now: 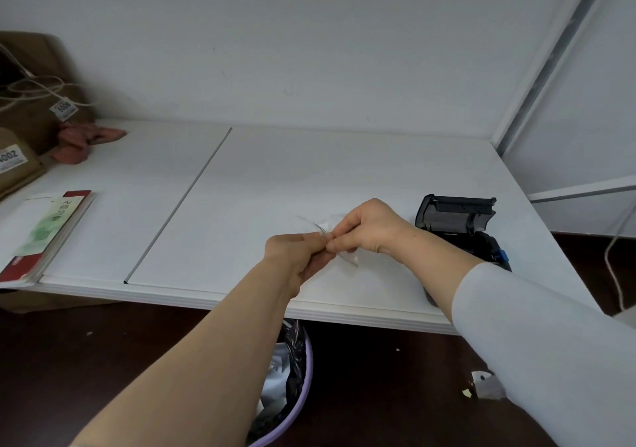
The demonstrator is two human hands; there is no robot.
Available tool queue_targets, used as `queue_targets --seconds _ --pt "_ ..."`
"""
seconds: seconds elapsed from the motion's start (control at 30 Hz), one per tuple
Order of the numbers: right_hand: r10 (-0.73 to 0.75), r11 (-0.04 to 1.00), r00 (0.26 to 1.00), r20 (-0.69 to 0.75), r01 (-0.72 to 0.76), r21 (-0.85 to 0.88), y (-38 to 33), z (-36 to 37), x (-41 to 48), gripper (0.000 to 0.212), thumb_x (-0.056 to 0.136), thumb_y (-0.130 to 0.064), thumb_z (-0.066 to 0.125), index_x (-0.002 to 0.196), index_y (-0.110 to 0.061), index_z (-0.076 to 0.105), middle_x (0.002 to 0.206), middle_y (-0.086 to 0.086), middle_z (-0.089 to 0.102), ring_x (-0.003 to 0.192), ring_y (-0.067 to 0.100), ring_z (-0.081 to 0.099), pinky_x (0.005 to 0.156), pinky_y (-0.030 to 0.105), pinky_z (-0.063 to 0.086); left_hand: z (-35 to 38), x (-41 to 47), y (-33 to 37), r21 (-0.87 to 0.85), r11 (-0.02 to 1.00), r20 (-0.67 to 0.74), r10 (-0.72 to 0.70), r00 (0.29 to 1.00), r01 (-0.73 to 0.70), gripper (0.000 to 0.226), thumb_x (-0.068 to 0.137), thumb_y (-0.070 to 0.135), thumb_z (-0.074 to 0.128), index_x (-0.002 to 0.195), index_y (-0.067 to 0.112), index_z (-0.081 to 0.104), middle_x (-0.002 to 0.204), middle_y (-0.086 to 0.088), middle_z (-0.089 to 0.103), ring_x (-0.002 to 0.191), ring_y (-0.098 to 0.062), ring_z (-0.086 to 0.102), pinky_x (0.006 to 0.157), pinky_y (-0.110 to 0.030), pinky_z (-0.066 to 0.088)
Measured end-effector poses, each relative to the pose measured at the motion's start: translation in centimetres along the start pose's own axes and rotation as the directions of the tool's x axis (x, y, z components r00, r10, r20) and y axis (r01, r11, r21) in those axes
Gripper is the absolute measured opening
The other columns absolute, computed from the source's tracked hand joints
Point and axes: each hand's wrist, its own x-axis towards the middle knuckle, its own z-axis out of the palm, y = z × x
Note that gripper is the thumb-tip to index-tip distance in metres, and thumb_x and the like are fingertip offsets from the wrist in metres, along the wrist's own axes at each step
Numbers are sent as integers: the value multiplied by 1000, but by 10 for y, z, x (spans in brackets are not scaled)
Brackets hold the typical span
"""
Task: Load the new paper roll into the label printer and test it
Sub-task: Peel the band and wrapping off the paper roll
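both hands (330,240) pinching clear wrapping (346,257), open label printer (461,226) just right

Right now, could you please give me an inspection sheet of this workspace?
Surface: white table, mostly bare.
Job's things: label printer, lid open, at the right; thin clear wrapper pinched between both hands; roll itself not clearly seen.
Clutter: booklets at the left edge, pink cloth, brown parcels.
Grippers: left hand and right hand meet, pulling at the wrapper.
Cables: white cord hanging at the right; cords over the parcels.
Surroundings: purple bin under the table, scraps on the dark floor.
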Motion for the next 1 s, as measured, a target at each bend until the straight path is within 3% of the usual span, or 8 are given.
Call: queue_targets --seconds 0.13,0.23,0.4,0.5,0.6,0.8,0.9,1.0 --pt "12 1000 999 -33 -13 -11 2 -3 2 14 73 -2 73 87 1 73 80 21 70 48 8 59 76 27 53 -1 -2 1 -43 999 71 2 997 1 10 78 -10 64 87 -7 66 79 -18 70 64 -22 70 54 -20 59" --pt "19 999 999 -48 -22 -45 3 -3 3 14 75 -8 73 87 -2 74 64 10 66 37 -2 54 61 16 46 -1 -2 1 -24 1000 70 11 997 -10 10 76 -13 65 85 -7 65 81 -20 68 69 -25 68 57 -22 60" --pt "-16 997 1000 -8 15 -77 3 -2 4 21 69 -11 80 88 -2 75 70 9 66 53 10 56 69 27 49 2 -1 0 -12 1000 27 22 999 -22 13 72 -14 69 82 -7 64 78 -18 68 62 -23 69 60 -24 60" --pt "-35 993 999 -37 31 -112 2 -2 5 17 66 -16 83 76 -7 72 75 12 69 59 16 58 74 33 52 3 -1 0 -4 1000 -10 27 1000 -27 19 71 -13 72 88 -7 65 75 -15 69 48 -17 69 57 -22 60" --pt "-25 995 1000 -19 23 -98 -1 -2 5 14 65 -16 83 70 -12 70 76 12 69 57 13 58 71 30 49 3 -1 1 15 1000 -39 22 999 -22 16 71 -10 73 84 -4 66 74 -14 69 44 -15 68 58 -22 60" --pt "7 998 1000 -9 -8 -58 -3 -6 5 17 72 -7 76 87 1 73 63 9 63 47 8 53 53 14 45 4 -3 2 9 999 -34 33 999 -33 17 71 -5 76 85 -3 66 77 -12 70 49 -14 68 61 -22 60" --pt "42 996 997 -72 -47 -71 -5 -8 6 4 77 -4 69 75 -5 72 67 13 64 50 12 51 59 22 45 6 -1 2 22 999 -51 46 998 -45 16 75 -1 74 89 -3 66 74 -10 68 46 -12 66 61 -21 60" --pt "63 994 982 -179 -77 -73 -4 -11 10 20 77 -4 61 60 -14 64 70 12 68 54 16 55 52 22 41 9 2 4 106 992 -121 76 990 -63 9 76 -1 66 70 2 60 62 -8 59 31 -9 56 75 -27 58"
